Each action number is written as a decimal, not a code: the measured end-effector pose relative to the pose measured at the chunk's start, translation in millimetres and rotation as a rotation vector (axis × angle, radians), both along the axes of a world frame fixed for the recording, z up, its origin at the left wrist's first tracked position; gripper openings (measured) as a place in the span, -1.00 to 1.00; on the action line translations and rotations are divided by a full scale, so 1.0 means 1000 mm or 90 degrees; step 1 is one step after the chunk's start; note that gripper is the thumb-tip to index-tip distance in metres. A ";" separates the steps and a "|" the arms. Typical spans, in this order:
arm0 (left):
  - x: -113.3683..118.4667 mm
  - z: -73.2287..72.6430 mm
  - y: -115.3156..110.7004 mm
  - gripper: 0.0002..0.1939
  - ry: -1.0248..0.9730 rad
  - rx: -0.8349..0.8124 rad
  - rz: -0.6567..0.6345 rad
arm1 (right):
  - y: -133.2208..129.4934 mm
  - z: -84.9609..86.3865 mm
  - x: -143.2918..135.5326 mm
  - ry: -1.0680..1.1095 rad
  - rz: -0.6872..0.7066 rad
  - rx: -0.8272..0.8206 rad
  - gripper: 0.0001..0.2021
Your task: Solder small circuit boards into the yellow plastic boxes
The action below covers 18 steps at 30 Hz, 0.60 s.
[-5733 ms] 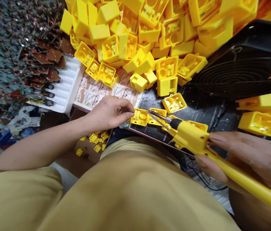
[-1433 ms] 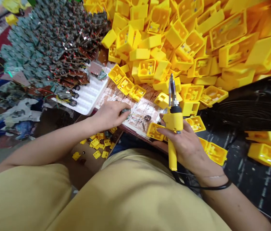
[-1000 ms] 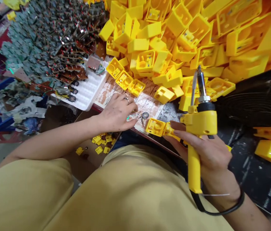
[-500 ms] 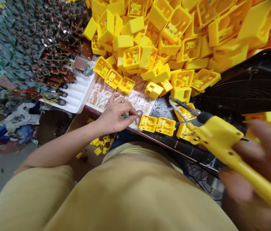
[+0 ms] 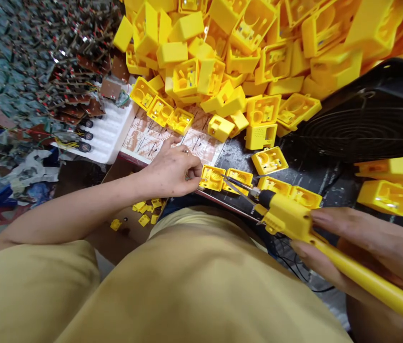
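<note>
My right hand (image 5: 366, 252) is wrapped around a yellow soldering iron (image 5: 290, 219) with a metal tip and a thin feed tube beside it. The tip reaches over the first open yellow plastic case (image 5: 211, 178), near its right edge; whether it touches is unclear. At that case's left edge is my left hand (image 5: 173, 169), its fingers curled and pressed together. What they hold, if anything, is hidden. A second open case (image 5: 239, 179) stands right beside the first, partly behind the iron. Further right sit more open cases (image 5: 275, 186) in the row.
A large heap of yellow cases (image 5: 216, 71) fills the back. Circuit boards (image 5: 44, 62) are piled at the left, beside a white foam tray (image 5: 110, 136). A black round fan (image 5: 358, 119) stands at the right. Small yellow pieces (image 5: 144, 219) lie in a box below.
The soldering iron has moved left and down, its tip now over the first case. My left fingers have curled against that case, and the small black round part at their tips is hidden.
</note>
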<state>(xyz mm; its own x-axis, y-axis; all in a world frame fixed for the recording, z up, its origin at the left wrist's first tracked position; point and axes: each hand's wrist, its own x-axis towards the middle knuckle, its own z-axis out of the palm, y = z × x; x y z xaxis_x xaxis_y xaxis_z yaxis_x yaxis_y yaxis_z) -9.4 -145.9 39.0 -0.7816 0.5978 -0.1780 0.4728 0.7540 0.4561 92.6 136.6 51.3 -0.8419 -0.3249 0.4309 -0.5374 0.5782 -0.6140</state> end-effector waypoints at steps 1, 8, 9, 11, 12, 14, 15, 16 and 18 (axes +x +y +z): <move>0.000 0.001 0.001 -0.92 -0.002 -0.005 -0.003 | 0.003 -0.001 -0.005 0.031 0.069 0.003 -0.47; -0.004 0.002 0.005 -0.93 -0.016 -0.007 -0.008 | 0.000 -0.001 -0.016 0.075 0.144 0.079 -0.90; -0.004 0.002 0.006 -0.93 -0.023 -0.006 -0.008 | -0.001 -0.002 -0.015 0.079 0.136 0.090 -0.91; -0.004 0.002 0.006 -0.93 -0.037 -0.009 -0.007 | -0.002 -0.003 -0.015 0.086 0.133 0.097 -0.89; -0.005 0.002 0.006 -0.93 -0.043 -0.012 -0.007 | -0.002 -0.004 -0.015 0.091 0.132 0.092 -0.89; -0.005 0.002 0.007 -0.93 -0.049 -0.016 -0.005 | -0.002 -0.006 -0.017 0.102 0.137 0.084 -0.90; -0.006 0.002 0.007 -0.93 -0.052 -0.017 -0.007 | -0.002 -0.007 -0.017 0.108 0.139 0.081 -0.89; -0.006 0.002 0.007 -0.93 -0.056 -0.019 -0.010 | -0.003 -0.008 -0.018 0.120 0.141 0.078 -0.88; -0.008 0.003 0.008 -0.93 -0.067 -0.027 -0.018 | -0.006 -0.008 -0.019 0.155 0.146 0.074 -0.86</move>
